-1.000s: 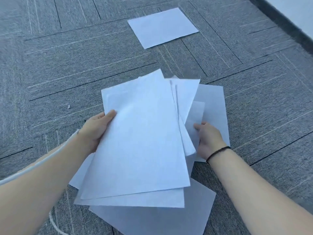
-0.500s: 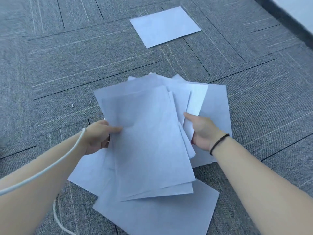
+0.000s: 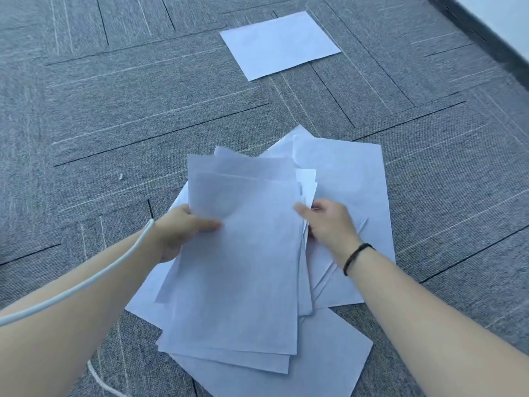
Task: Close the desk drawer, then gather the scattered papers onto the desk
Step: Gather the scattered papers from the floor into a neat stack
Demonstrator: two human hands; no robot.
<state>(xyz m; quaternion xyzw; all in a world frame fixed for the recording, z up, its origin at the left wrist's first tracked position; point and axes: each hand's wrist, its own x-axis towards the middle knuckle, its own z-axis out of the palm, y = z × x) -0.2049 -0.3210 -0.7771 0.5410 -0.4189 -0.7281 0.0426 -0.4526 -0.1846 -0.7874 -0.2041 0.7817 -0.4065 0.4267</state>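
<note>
A loose stack of white papers (image 3: 246, 267) is held over the grey carpet. My left hand (image 3: 177, 233) grips its left edge, thumb on top. My right hand (image 3: 329, 224), with a black band at the wrist, pinches the right edge of the same stack. More white sheets (image 3: 355, 196) lie fanned on the floor beneath and to the right of the stack. One single sheet (image 3: 279, 44) lies apart on the carpet farther away. Neither the desk nor the drawer is in view.
Grey carpet tiles (image 3: 114, 110) cover the floor all around. A dark baseboard and pale wall (image 3: 492, 32) run along the upper right. A white cable (image 3: 86, 285) crosses my left forearm and trails onto the floor.
The held sheets have been drawn together into a narrower, squarer stack. My right hand has moved from the loose sheets at the right onto the stack's right edge.
</note>
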